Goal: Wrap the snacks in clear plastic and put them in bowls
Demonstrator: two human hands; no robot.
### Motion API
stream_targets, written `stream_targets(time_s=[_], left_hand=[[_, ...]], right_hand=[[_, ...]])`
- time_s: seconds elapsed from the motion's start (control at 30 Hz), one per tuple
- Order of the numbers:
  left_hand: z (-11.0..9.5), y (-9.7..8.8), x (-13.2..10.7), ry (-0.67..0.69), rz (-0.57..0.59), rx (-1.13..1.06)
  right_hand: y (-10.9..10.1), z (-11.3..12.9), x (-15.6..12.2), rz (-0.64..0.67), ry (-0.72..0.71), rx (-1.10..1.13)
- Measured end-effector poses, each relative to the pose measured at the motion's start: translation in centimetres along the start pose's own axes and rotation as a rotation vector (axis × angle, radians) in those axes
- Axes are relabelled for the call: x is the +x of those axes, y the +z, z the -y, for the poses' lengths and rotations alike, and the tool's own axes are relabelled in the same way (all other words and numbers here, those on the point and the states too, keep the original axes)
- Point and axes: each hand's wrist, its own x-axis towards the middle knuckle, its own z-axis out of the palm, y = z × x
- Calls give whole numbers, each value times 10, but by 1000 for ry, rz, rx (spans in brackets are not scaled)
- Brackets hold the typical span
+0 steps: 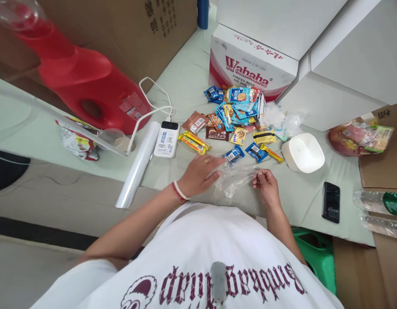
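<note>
A clear plastic bag (232, 182) lies at the table's front edge, close to my body. My right hand (266, 185) pinches its right edge between thumb and fingers. My left hand (203, 174) is over the bag's left side with its fingers stretched out; whether it touches the film I cannot tell. Just beyond the fingertips sits a blue snack packet (233, 154). Another blue packet (256, 152) and a thin yellow packet (272, 153) lie past the bag. Behind them rises a heap of wrapped snacks (240, 109) in blue, brown and yellow.
A white bowl (290, 156) stands right of the heap, with a phone (331, 202) nearer the right edge. On the left are a white power bank (166, 139) with a cable, a clear roll (137, 167) and a big red jug (89, 81). A Wahaha carton (250, 64) stands behind.
</note>
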Motion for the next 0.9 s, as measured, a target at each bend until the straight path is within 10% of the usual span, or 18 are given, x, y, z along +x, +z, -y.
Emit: stream_targets(time_s=[0.13, 0.33, 0.47, 0.6, 0.9], left_hand=[[-2, 13, 12, 114, 409, 173], [10, 8, -36, -252, 555, 260], [0, 9, -49, -273, 443, 454], [7, 30, -40, 39, 295, 456], [58, 73, -43, 71, -15, 214]], right_hand=[[-10, -3, 10, -35, 80, -44], [-45, -5, 11, -93, -37, -496], [-47, 11, -1, 187, -524, -902], [-27, 14, 4, 548, -626, -1015], [-36, 14, 62, 87, 53, -213]])
